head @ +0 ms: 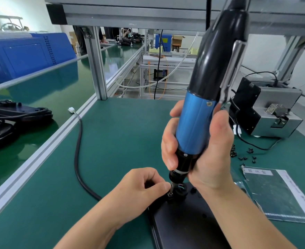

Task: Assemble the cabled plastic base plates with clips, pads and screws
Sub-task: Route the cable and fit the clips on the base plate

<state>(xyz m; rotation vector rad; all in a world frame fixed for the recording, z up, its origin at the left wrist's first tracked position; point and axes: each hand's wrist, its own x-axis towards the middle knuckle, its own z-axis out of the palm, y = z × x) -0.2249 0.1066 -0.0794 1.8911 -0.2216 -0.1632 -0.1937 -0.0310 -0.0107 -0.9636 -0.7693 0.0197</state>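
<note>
Head view: screw-driving on black base plate (189, 223).
Right hand (202, 146) grips electric screwdriver (198, 123), upright; left hand (144, 186) pinches screw (169, 194) at its tip, atop plate.

The tabletop (123, 133) was dark green with a pale grey metal edge rail (40, 155). The screwdriver (198, 121) had a bright blue middle section, a glossy black upper body and a black nose. The base plate (184, 221) and its cable (78, 151) were black. Loose screws (243, 155) were black. The crates (27, 53) were blue. The feeder box (275, 105) was grey with a black panel. The bag (277, 193) was dark green, edged white.
</note>
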